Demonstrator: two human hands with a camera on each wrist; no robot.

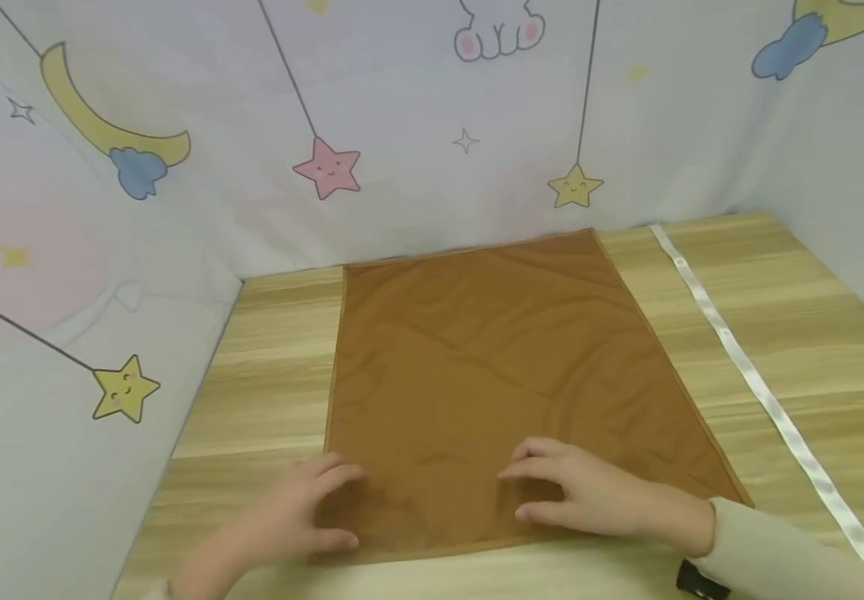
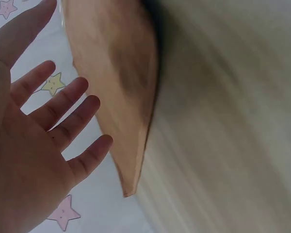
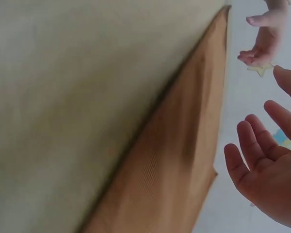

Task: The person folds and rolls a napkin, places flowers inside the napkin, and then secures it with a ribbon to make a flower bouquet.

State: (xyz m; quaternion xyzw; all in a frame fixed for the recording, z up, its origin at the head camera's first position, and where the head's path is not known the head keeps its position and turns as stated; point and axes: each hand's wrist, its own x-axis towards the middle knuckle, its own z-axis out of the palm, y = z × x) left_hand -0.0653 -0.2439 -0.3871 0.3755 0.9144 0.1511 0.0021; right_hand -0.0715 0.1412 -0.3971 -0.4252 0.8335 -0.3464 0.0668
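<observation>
Running down right of frame: white strip [image 1: 752, 376] on wooden table [image 1: 267, 367]; patterned curtain [image 1: 402, 92] filling top. Left hand [image 1: 292, 512] and right hand [image 1: 589, 493] reaching in from bottom corners, palms facing inward, fingers loosely bent, holding nothing, covering bits of brown cloth [image 1: 461, 392]. Cloth lying spread at centre, side edges running toward top; long axis hard to tell.

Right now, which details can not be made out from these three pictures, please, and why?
Head view: the near left corner of the brown cloth, hidden behind the left grip.
Head view: the printed animal's upper body, cut off by the top edge.
Head view: marks on the white strip, too small to read.
Head view: what the black object is, partly behind the sleeve.
Left wrist view: the wood-grain tabletop's pattern, blurred.
</observation>
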